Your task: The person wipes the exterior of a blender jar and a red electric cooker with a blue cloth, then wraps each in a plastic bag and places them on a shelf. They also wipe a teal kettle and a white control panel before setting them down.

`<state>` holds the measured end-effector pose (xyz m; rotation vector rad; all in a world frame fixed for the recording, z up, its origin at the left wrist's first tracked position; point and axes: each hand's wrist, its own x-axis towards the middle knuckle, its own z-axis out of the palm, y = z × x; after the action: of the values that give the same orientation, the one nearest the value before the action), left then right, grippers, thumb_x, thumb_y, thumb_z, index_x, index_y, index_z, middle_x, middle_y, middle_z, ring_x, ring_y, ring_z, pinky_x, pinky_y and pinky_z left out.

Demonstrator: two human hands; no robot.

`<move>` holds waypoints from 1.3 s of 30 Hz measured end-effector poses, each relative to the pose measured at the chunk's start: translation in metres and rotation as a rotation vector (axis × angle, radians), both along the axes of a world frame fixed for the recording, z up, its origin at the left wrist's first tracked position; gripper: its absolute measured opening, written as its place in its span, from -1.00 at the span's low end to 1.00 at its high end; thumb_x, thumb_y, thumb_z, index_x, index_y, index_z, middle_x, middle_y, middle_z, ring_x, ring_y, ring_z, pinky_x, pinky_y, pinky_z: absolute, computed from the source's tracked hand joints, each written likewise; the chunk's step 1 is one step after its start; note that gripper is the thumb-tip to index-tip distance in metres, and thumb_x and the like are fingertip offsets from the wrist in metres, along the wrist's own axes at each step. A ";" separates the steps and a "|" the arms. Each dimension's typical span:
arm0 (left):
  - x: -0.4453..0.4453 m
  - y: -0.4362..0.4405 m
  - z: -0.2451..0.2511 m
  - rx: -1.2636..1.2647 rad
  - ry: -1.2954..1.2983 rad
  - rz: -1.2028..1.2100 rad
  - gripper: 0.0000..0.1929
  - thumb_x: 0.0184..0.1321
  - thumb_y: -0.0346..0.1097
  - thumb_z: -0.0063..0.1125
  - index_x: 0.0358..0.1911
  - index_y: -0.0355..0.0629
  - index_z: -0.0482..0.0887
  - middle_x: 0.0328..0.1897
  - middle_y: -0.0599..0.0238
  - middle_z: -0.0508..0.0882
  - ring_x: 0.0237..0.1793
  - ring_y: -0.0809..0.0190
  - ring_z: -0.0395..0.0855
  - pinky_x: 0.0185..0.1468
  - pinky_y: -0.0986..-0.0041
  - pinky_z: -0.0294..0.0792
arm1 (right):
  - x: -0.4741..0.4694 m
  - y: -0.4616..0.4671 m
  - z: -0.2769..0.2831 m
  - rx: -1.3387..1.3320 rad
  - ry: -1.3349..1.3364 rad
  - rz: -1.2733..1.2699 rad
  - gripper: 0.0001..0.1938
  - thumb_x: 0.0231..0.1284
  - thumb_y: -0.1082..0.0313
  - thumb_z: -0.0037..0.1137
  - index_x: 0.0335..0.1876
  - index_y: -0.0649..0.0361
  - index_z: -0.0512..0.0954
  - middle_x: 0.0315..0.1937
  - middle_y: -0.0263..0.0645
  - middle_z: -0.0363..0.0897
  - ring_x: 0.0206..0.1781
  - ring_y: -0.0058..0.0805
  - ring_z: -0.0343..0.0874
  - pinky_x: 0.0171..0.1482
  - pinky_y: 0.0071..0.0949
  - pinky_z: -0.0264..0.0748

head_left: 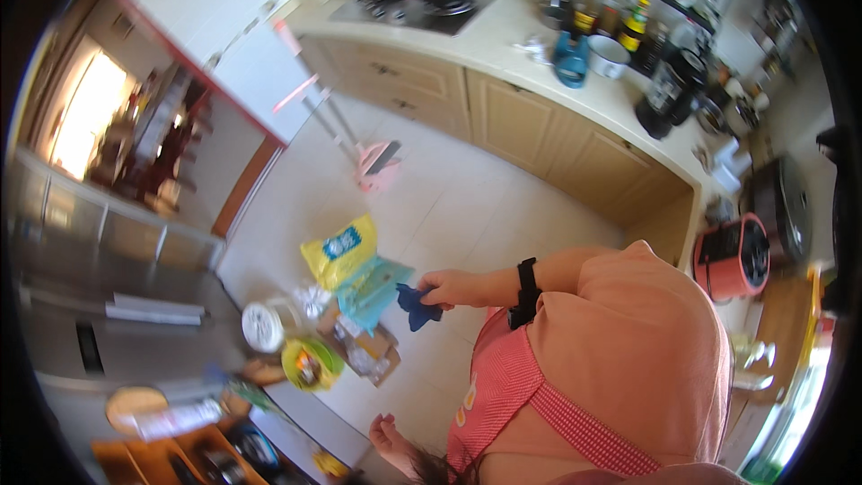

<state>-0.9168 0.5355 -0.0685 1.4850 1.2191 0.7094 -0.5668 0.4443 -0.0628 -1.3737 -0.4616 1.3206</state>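
Note:
My right hand [450,288], with a black band on its wrist, pinches a small crumpled dark blue piece, cloth or thin plastic [419,308], above the tiled floor. My left hand [392,443] hangs lower in the picture, loosely curled, partly covered by hair, with nothing visible in it. Left of the blue piece lie a yellow plastic bag [342,252] and a turquoise bag [370,289]. An opened cardboard box [387,357] with clear plastic in it rests beside them. Next to it stands a green bin [326,353] with a yellow liner and waste inside.
A white-lidded bucket [262,327] stands near the steel refrigerator [135,323]. A pink broom and dustpan [377,165] stand farther off. Along the wall runs a worktop [512,47] with a gas hob [414,12], bottles and appliances. A doorway opens at the left.

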 end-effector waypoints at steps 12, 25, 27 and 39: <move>0.306 -0.017 0.023 0.010 0.011 -0.842 -0.75 0.35 -0.39 -0.06 0.01 -0.36 0.51 -0.11 0.15 0.62 -0.08 0.27 0.56 0.07 0.48 0.36 | 0.151 -0.120 -0.001 -0.031 -0.109 -0.496 -0.74 0.17 0.31 0.12 -0.06 0.22 0.51 -0.48 -0.30 0.49 -0.55 -0.58 0.40 -0.47 -0.54 0.35; 0.516 -0.057 0.022 -0.110 0.182 -1.224 -0.76 0.38 -0.33 -0.09 0.01 -0.28 0.49 -0.13 0.17 0.65 -0.12 0.26 0.59 0.05 0.42 0.40 | 0.356 -0.080 0.083 -0.270 -1.056 0.233 -0.79 0.01 0.18 0.18 -0.46 0.17 0.65 -0.45 -0.16 0.66 -0.35 -0.17 0.65 -0.37 -0.23 0.55; 0.536 -0.047 0.009 -0.151 0.197 -1.302 -0.78 0.36 -0.35 -0.09 -0.05 -0.30 0.52 -0.18 0.18 0.66 -0.12 0.26 0.59 0.03 0.45 0.40 | 0.378 -0.050 0.105 -0.264 -1.118 0.288 -0.79 0.01 0.20 0.16 -0.46 0.19 0.65 -0.44 -0.12 0.65 -0.34 -0.16 0.65 -0.35 -0.23 0.55; 0.668 0.037 -0.032 -0.073 0.340 -1.693 -0.73 0.37 -0.28 -0.05 -0.03 -0.33 0.53 -0.17 0.08 0.67 -0.12 0.20 0.64 0.05 0.41 0.46 | 0.454 -0.048 0.161 -0.103 -0.908 -0.320 -0.77 -0.01 0.28 0.07 -0.41 0.30 0.64 -0.40 0.09 0.63 -0.29 -0.04 0.64 -0.27 -0.18 0.55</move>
<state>-0.2486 0.5726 -0.1000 1.9533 -0.1064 -0.7349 -0.1125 0.3967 0.0981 -2.0069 -0.7340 0.4056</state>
